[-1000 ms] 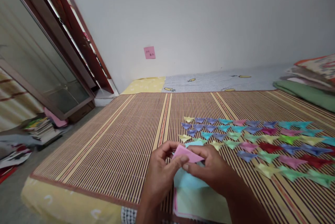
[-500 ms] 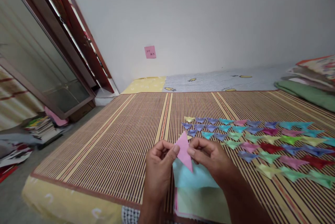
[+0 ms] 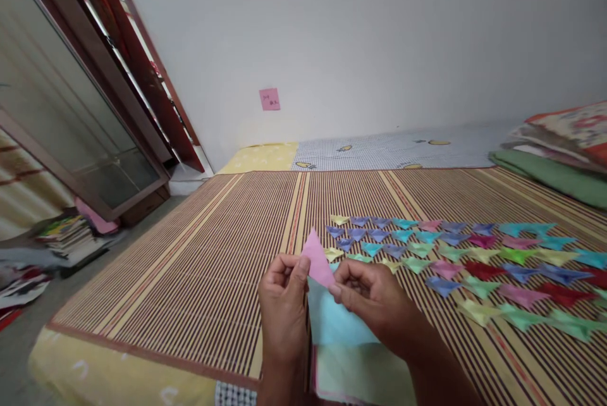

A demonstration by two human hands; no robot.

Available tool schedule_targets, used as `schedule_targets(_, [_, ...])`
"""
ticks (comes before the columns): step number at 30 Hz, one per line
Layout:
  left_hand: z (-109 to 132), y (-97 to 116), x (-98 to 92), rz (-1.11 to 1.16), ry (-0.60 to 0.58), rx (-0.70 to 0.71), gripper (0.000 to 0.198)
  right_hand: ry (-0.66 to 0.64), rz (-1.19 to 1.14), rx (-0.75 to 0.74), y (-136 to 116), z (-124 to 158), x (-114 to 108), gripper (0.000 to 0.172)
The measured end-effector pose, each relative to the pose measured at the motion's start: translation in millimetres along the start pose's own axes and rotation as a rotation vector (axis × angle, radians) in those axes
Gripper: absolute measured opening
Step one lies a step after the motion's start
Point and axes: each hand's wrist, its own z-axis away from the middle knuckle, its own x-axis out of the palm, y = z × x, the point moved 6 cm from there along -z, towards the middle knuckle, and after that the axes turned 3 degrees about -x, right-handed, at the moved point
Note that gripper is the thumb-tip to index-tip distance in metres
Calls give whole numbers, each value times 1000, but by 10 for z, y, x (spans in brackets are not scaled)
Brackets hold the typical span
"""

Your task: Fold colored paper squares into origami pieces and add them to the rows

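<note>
A pink folded paper [image 3: 317, 258], now triangular in outline, is held up between my two hands. My left hand [image 3: 283, 292] pinches its left edge between thumb and fingers. My right hand [image 3: 372, 295] pinches its lower right corner. Under my hands lie a light blue paper sheet [image 3: 334, 320] and a pale green sheet [image 3: 360, 368] with pink edges showing at its left side. My right forearm covers part of these sheets. Rows of small folded paper pieces [image 3: 482, 271] in several colours lie to the right on the striped mat.
The striped bamboo mat [image 3: 190, 273] covers the bed. A pink note [image 3: 270, 99] sticks to the white wall. Folded bedding [image 3: 550, 172] is stacked at the far right. Books [image 3: 69, 235] sit on the floor at the left, near a glass-panelled door [image 3: 95, 109].
The pink paper has gone from a diamond-like shape to a triangle. Both hands have shifted slightly left, and my right hand has moved down to its lower corner.
</note>
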Motion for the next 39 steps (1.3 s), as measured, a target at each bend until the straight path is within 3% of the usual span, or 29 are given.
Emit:
schedule_targets(7, [-71, -134, 34, 80, -58, -57, 34, -12, 51, -66, -68, 43, -31, 25])
schedule_targets(11, [-73, -135, 176, 200, -200, -168, 37, 46, 21, -101, -66, 36, -105, 23])
schedule_targets(16, [-37, -138, 256, 241, -309, -203, 36, 123, -89, -106, -23, 8, -131, 19])
schedule_targets(21, [-63, -173, 164, 106, -248, -116, 35, 175, -68, -69, 16, -9, -114, 7])
schedule_targets(24, [-73, -178, 148, 10, -205, -69, 29, 204, -57, -75, 6, -5, -92, 8])
schedule_targets(28, [-24, -78, 89, -162, 42, 94, 26, 299, 17, -161, -112, 31, -79, 16])
schedule_targets(30, [33, -18, 112, -280, 92, 170, 24, 372, 126, -218, -200, 54, -85, 18])
schedule_targets(35, [152, 76, 276, -480, -60, 277, 23, 505, 362, -374, -354, 85, -77, 17])
schedule_targets(39, [184, 92, 321, -447, -136, 222, 19, 525, 489, -451, -342, 87, -46, 13])
